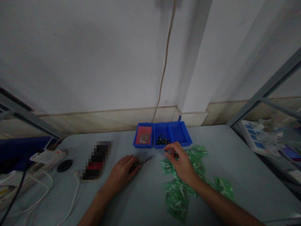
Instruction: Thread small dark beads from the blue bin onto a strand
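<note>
One dark rod of small parts (144, 161) lies on the counter (237, 169), its long axis running up and right toward the blue bins (180, 133). Left hand (123, 175) curls around its near end. Right hand (181, 163), fingertips pinched on a tiny dark piece, hovers over green bags (199, 153).

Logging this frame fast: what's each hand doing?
Left hand: closed on a dark rod-like part.
Right hand: fingertips pinching something small; cannot tell what.
</note>
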A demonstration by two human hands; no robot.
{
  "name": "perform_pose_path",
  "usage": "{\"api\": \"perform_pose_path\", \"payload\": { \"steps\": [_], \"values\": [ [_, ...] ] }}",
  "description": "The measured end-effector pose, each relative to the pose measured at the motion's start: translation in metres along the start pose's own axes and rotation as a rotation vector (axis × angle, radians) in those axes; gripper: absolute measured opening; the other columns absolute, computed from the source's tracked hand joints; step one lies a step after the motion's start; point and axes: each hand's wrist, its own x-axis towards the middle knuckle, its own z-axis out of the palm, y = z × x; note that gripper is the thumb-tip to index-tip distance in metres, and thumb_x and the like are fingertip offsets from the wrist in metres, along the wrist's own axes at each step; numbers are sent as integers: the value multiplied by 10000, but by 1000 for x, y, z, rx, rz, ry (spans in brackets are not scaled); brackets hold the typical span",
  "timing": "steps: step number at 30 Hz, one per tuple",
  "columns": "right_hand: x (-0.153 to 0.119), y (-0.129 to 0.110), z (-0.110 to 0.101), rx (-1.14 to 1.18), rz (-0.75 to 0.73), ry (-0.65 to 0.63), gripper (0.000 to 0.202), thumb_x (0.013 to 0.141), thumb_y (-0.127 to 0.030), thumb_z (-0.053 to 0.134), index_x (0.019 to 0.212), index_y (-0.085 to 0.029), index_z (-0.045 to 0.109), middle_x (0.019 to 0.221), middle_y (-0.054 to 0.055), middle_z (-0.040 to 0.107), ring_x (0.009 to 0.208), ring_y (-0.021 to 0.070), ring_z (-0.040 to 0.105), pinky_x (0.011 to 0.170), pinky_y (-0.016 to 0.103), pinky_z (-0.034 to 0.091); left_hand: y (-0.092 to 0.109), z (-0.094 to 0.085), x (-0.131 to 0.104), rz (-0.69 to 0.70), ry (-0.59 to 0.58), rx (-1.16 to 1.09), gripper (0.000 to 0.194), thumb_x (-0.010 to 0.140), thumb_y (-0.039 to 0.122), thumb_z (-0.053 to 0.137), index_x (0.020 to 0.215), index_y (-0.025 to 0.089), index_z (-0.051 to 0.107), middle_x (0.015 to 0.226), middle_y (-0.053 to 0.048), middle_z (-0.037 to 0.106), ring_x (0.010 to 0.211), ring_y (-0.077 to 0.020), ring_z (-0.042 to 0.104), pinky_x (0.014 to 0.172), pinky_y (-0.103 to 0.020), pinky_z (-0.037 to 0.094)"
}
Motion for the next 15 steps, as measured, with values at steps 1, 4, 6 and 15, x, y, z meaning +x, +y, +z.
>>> {"api": "perform_pose_path", "payload": {
  "steps": [1, 4, 6, 15],
  "values": [
    [-1, 1, 0, -7, 0, 3, 83, 963, -281, 752, 1041, -301, 771, 971, 34, 628, 807, 222, 563, 750, 341, 437, 0, 0, 0, -2, -2, 3, 237, 1086, 458, 560, 1054, 246, 660, 961, -49, 717, 884, -228, 699, 797, -347, 537],
    [-2, 4, 1, 5, 15, 17, 112, 927, -280, 797, 1030, -299, 758, 965, 31, 630, 799, 223, 560, 745, 342, 438, 1, 0, 1, -3, 7, 10, 240, 1082, 461, 565, 1045, 243, 660, 961, -50, 716, 879, -228, 701, 796, -348, 539],
    [-2, 4, 2, 25, 26, 21, 120, 913, -292, 815, 1019, -296, 761, 958, 32, 637, 806, 226, 563, 743, 341, 442, 1, 0, 1, 2, 12, 9, 235, 1079, 456, 571, 1046, 242, 663, 959, -51, 718, 881, -229, 700, 801, -349, 544],
    [2, 2, 1, 382, 293, -66, 258, 932, -467, 783, 1105, -277, 792, 835, 13, 629, 611, 158, 506, 534, 276, 400, 4, -2, 1, 2, 39, 7, 240, 1069, 462, 582, 1022, 248, 679, 932, -45, 721, 856, -231, 711, 772, -345, 550]
  ]
}}
